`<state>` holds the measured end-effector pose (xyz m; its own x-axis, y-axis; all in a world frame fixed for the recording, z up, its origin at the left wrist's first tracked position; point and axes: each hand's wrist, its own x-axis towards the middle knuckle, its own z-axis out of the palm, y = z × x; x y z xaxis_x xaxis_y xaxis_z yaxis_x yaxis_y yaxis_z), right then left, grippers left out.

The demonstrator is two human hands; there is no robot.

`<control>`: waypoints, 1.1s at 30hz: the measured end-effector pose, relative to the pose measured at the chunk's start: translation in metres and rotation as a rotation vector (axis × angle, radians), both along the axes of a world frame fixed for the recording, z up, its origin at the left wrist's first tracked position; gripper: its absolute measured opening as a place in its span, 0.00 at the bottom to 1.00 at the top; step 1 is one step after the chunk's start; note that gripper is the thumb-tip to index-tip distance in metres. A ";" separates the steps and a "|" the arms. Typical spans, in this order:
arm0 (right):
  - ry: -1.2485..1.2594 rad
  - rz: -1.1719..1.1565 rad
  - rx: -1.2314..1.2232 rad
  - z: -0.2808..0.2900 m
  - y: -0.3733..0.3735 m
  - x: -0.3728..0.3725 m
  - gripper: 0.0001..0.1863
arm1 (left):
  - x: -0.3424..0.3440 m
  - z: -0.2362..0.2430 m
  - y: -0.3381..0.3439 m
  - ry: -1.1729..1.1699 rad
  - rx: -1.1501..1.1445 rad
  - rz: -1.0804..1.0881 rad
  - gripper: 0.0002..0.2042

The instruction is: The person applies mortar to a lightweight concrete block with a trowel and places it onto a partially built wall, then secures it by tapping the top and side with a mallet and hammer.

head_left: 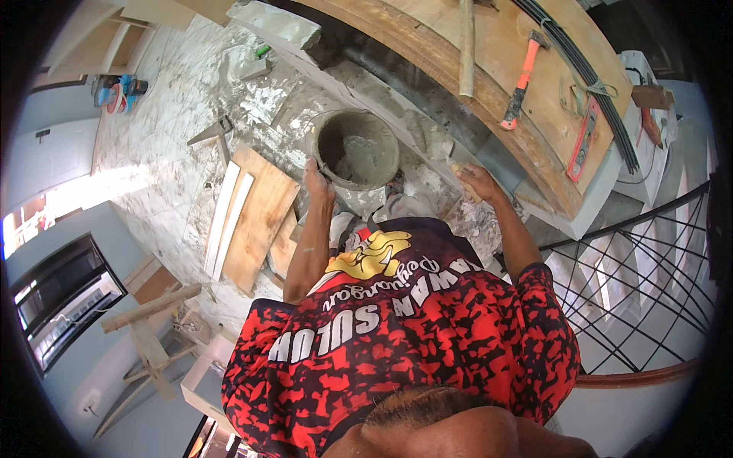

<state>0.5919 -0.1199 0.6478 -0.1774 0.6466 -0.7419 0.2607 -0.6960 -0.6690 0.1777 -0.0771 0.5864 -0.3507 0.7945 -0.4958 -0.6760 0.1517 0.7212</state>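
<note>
My left hand (318,177) is closed at the left rim of a cement-smeared bucket (357,149), which has wet grey mix inside. To the right of it, my right hand (475,180) grips a tool with a pale tan handle (463,172), probably a trowel; its working end is hard to make out. Beyond that hand, a lump of grey mortar (435,137) sits along a low ledge (389,114). The dusty, mortar-spattered floor (275,114) surrounds the bucket.
A wooden board top (557,53) at upper right holds an orange hammer (523,76), red level (583,137) and black rods. Plywood offcuts (252,214) lie left of me, near a metal square (215,133). A black railing (634,290) borders stairs on the right; timber pieces (153,313) stand at lower left.
</note>
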 end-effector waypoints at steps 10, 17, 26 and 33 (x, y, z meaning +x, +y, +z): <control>-0.561 0.227 0.372 -0.041 0.002 0.000 0.26 | -0.006 0.042 -0.042 0.061 -0.075 0.013 0.16; -0.667 0.306 0.526 -0.046 0.056 -0.071 0.23 | -0.027 0.035 -0.058 0.114 -0.058 0.082 0.16; -0.651 0.336 0.503 -0.043 0.094 -0.108 0.25 | -0.023 0.051 -0.057 0.110 -0.047 0.118 0.12; -0.440 0.449 0.547 0.010 0.068 -0.102 0.25 | -0.036 0.031 -0.036 0.166 -0.032 0.036 0.10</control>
